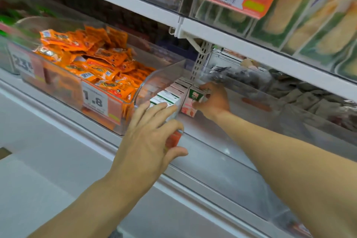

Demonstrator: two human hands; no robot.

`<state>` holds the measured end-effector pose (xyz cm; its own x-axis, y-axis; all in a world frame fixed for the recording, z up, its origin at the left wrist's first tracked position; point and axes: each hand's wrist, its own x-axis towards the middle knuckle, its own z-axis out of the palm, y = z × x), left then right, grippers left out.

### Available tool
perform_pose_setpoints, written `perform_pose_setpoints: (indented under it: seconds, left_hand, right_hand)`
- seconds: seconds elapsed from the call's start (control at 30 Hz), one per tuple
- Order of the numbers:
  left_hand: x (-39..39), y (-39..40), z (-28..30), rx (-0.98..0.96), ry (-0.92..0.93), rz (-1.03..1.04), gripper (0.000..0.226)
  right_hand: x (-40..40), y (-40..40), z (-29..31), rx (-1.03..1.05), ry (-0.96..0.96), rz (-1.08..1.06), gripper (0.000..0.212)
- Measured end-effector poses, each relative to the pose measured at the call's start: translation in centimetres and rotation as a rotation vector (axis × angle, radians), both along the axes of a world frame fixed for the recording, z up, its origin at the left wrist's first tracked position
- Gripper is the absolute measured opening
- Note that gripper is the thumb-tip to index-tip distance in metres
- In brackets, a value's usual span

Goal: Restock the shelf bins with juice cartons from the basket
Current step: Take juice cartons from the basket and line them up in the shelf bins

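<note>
shelf [222,152] runs across frame, clear bin of orange packets [92,67] on the left, row of juice cartons [170,94] beside it. left hand [150,141] grips the front of that row, fingers curled over a carton. right hand [214,100] pinches a carton [195,100] at the row's right side. risk: squeezing it in crooked could topple neighbours. basket not in view.

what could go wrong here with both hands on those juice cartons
1. The right hand pinches a green-topped carton standing outside the clear bin; pushing it could tip it on the shelf.
2. The left hand grips the bin's front corner over the carton row; a tug might slide the bin toward the shelf edge.
3. The bin looks nearly full, so squeezing another in may crush cartons.
</note>
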<state>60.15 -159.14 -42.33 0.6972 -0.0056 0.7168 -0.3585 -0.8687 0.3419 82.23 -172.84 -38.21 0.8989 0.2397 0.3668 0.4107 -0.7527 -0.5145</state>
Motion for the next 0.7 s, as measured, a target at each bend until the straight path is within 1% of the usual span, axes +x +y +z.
perform_pose_setpoints:
  seconds: [0.07,0.13,0.23,0.3,0.33,0.4,0.47,0.5,0.53,0.57,0.63,0.67,0.7]
  left_hand:
    - [0.1,0.0,0.0,-0.005,-0.004,0.001,0.044]
    - [0.2,0.0,0.1,-0.003,-0.001,0.014,0.044]
    - [0.2,0.1,0.3,0.009,0.026,0.03,0.044]
    - [0.0,0.0,0.5,0.023,0.059,0.047,0.044]
    - [-0.2,-0.1,0.6,0.04,0.082,0.064,0.045]
    - [-0.6,-0.4,1.0,0.096,0.131,0.118,0.05]
    - [-1.3,-1.2,1.7,0.159,0.18,0.19,0.061]
    - [-1.8,-1.7,2.2,0.169,0.181,0.212,0.064]
    - [-2.6,-2.6,2.7,0.157,0.147,0.211,0.062]
    - [-3.5,-3.7,3.3,0.123,0.084,0.19,0.055]
    - [-5.6,-6.7,4.2,0.034,-0.003,0.094,0.037]
    - [-6.7,-8.4,4.4,-0.005,0.031,0.01,0.029]
    - [-7.8,-10.2,4.2,-0.04,0.118,-0.078,0.024]
  right_hand:
    - [-0.5,-0.1,-0.5,0.049,-0.025,0.005,0.054]
    - [-0.8,-0.2,-0.6,0.04,-0.023,0.013,0.055]
    - [-1.4,-0.2,0.7,-0.033,0.012,-0.003,0.069]
    - [-2.5,-0.2,2.4,0.01,0.04,-0.045,0.074]
    - [-3.5,-0.4,3.4,0.039,0.052,-0.053,0.069]
    - [-6.7,-1.6,5.4,0.082,0.002,0.015,0.049]
    - [-11.9,-3.8,6.9,0.161,-0.122,0.17,0.031]
    - [-14.9,-5.2,7.4,0.201,-0.191,0.259,0.027]
    - [-18.0,-6.9,7.7,0.222,-0.243,0.339,0.025]
    - [-20.9,-8.9,7.7,0.225,-0.271,0.403,0.024]
    - [-25.7,-13.1,6.3,0.195,-0.268,0.489,0.025]
    - [-27.6,-15.3,5.1,0.174,-0.238,0.503,0.026]
    - [-29.2,-17.4,3.5,0.157,-0.197,0.498,0.026]
